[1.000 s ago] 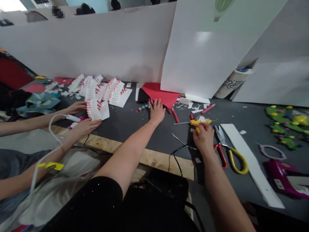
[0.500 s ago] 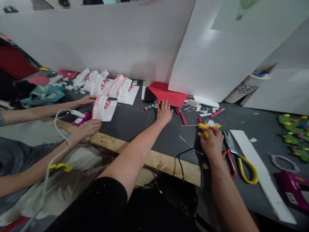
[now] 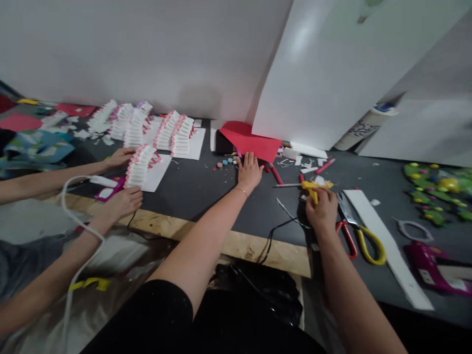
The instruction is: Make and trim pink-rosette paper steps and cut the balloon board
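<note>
My left hand (image 3: 250, 170) lies flat on the dark tabletop (image 3: 206, 187), fingers spread, its tips at the near edge of a folded red paper sheet (image 3: 250, 139). Small coloured foam dots (image 3: 224, 162) lie just left of it. My right hand (image 3: 323, 210) is closed around a yellow glue gun (image 3: 312, 187), whose nozzle points left. A black cord (image 3: 275, 232) runs from it over the table's wooden edge.
Red-and-yellow scissors (image 3: 359, 231) and a long white foam strip (image 3: 383, 243) lie right of my right hand. Another person's hands (image 3: 120, 204) work at folded white-and-red paper pieces (image 3: 142, 164) on the left. White boards (image 3: 332, 73) stand behind. Green decorations (image 3: 438, 189) and a magenta tool (image 3: 435, 265) sit far right.
The view has shifted a little; both my hands stay where they were. The other person's near hand has slid back toward the table edge.
</note>
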Available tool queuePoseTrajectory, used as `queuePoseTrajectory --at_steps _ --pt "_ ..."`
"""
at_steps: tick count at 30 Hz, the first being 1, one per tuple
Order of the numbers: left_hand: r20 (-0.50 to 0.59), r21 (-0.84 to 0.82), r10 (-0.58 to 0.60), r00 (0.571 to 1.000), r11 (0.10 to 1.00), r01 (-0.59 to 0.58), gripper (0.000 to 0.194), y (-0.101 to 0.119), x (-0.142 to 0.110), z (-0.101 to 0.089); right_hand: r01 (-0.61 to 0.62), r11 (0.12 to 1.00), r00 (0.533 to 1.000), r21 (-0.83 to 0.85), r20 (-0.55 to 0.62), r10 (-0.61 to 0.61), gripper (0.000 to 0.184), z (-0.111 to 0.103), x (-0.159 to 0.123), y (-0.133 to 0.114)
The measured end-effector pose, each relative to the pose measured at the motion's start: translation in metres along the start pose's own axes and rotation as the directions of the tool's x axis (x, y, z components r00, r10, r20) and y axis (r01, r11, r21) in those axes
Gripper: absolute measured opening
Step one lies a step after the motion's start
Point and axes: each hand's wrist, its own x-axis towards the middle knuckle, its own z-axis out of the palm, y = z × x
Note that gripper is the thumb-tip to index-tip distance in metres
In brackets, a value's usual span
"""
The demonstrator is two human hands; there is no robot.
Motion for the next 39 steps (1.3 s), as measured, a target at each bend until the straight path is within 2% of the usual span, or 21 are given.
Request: queuePoseTrajectory --at_steps 7,17,25,30,33,35,37,39 --pt "-0.030 -0.036 0.025 0.999 0.999 -0.026 0.058 -0.002 0.007 0.000 0.024 0.999 0.999 0.028 -0.029 -0.023 0.030 0.004 0.004 -0.004" --pt "-0.112 -0.033 0.053 0.992 0.998 -0.057 0.043 -0.005 0.008 -0.002 0.013 0.995 0.999 0.100 -0.044 -0.008 0.025 0.006 0.006 -0.010" --pt "-0.170 -0.041 0.240 0.956 0.967 -0.250 0.035 -0.007 -0.001 -0.009 0.030 0.983 0.997 0.180 -0.071 -0.018 0.021 0.008 0.003 -0.004" --pt "-0.236 -0.104 0.271 0.933 0.948 -0.301 0.035 -0.016 0.000 -0.012 0.008 0.974 0.998 0.227 -0.067 0.007 0.022 0.008 0.002 -0.003" --pt "-0.322 -0.214 0.202 0.925 0.936 -0.279 0.021 -0.020 0.026 -0.019 -0.011 0.967 0.998 0.255 -0.063 0.028 0.023 0.007 0.003 -0.004" --pt "-0.406 -0.320 0.059 0.912 0.925 -0.202 0.017 -0.020 0.059 -0.030 -0.021 0.962 0.997 0.273 -0.062 0.040 0.023 0.006 0.004 -0.007" --pt "-0.433 -0.424 -0.123 0.893 0.902 -0.081 0.034 -0.016 0.099 -0.045 -0.028 0.957 0.997 0.287 -0.061 0.047 0.022 0.006 0.004 -0.010" --pt "-0.387 -0.517 -0.287 0.876 0.855 0.051 0.049 -0.012 0.140 -0.060 -0.032 0.954 0.997 0.298 -0.057 0.052 0.021 0.006 0.005 -0.013"
